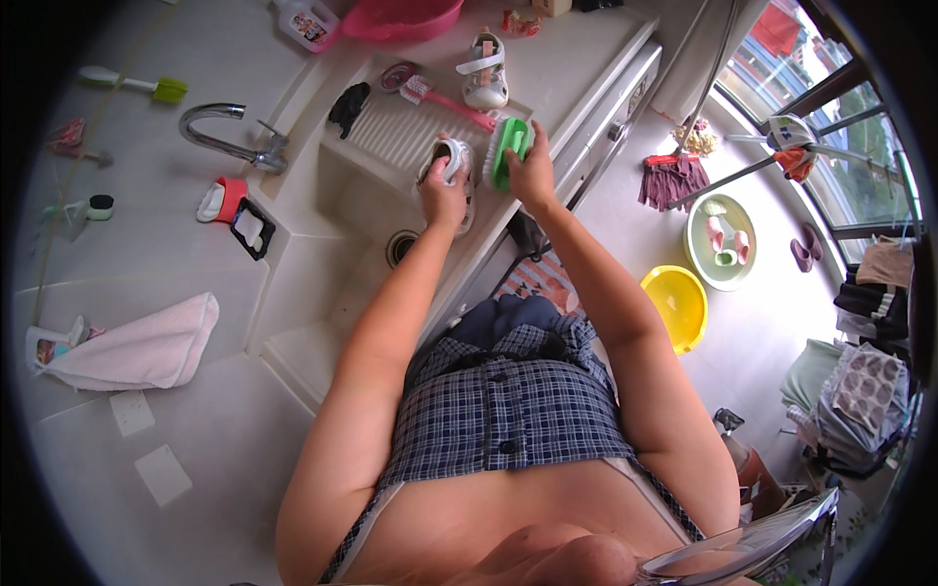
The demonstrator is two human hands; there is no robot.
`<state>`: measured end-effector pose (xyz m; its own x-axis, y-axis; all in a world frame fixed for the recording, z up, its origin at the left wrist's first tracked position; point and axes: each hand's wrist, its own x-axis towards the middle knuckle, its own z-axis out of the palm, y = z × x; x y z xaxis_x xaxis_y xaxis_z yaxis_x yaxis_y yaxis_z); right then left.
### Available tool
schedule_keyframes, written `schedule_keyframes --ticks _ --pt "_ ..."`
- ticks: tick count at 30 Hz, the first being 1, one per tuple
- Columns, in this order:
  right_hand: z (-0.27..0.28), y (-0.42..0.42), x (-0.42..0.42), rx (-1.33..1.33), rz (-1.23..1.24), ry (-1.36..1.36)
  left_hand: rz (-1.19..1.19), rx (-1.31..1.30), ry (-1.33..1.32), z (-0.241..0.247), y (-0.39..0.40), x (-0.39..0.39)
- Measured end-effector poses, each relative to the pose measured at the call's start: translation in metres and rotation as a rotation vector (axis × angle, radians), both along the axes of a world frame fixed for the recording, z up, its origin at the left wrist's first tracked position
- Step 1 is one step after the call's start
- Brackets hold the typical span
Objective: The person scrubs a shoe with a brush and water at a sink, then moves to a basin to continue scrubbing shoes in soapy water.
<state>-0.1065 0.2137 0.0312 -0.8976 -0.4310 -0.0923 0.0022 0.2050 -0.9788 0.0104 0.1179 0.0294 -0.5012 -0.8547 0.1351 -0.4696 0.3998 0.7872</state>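
My left hand (445,192) grips a small white shoe (460,157) above the front edge of the laundry sink (293,293). Beside it, my right hand (532,167) holds a green scrub brush (508,152), its white bristles facing the shoe. A second white shoe (485,77) with a strap stands past the ribbed washboard (392,132). On that washboard lie a pink-handled brush (454,106) and a black cloth (349,110). The drain (400,247) is partly hidden by my left forearm.
A chrome faucet (234,139) stands left of the basin, near a black soap dish (253,228). A pink basin (403,16) and a detergent bottle (309,26) sit at the far end. On the floor at right are a yellow basin (674,311) and a pale tub (722,275).
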Motion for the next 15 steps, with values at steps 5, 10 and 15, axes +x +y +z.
schedule_keyframes --ticks 5,10,15 --pt "-0.013 -0.008 -0.005 -0.195 -0.047 -0.017 0.034 -0.173 0.001 0.001 0.0 -0.006" --pt "0.01 -0.008 0.027 -0.257 -0.046 0.032 -0.045 0.073 0.181 -0.013 -0.023 0.006" --pt "0.001 -0.009 0.087 -0.113 0.167 0.226 0.035 0.306 0.345 -0.018 -0.041 0.013"
